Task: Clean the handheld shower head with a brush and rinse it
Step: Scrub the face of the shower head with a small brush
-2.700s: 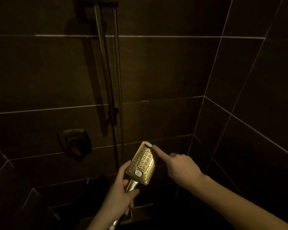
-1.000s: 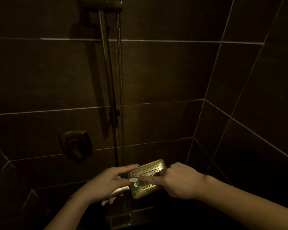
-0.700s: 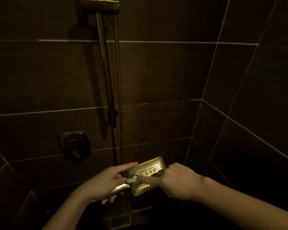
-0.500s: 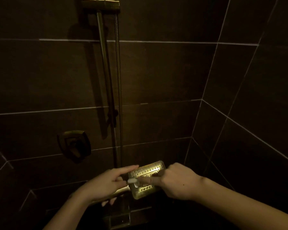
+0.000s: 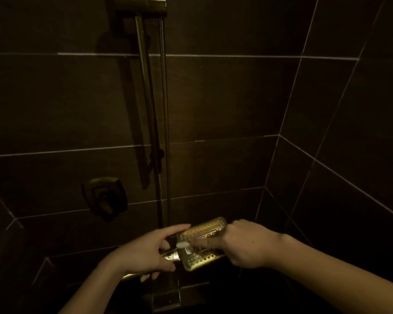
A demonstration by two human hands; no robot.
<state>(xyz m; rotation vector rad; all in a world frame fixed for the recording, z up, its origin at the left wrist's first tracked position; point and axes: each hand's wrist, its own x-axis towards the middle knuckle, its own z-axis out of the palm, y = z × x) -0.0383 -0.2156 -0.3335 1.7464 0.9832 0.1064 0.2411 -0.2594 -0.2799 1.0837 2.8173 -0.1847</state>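
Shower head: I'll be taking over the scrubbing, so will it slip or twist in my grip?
The shower head looks like glossy metal, so probably slippery once wet. The left hand grips only its handle, so finger pressure from the right hand could twist the flat face. Its hose may tug.

I'm in a dim home shower stall: big dark brown wall tiles (image 5: 225,98), brass slide rail (image 5: 145,87), square brass mixer valve (image 5: 103,197).

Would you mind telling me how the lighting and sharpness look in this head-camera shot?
Head view: very dim, the tiled wall nearly black; light falls mainly on the gold shower head and both hands, left hand, right hand; the rail casts a shadow leftwards; wide-angle lens bends grout lines; overall soft.
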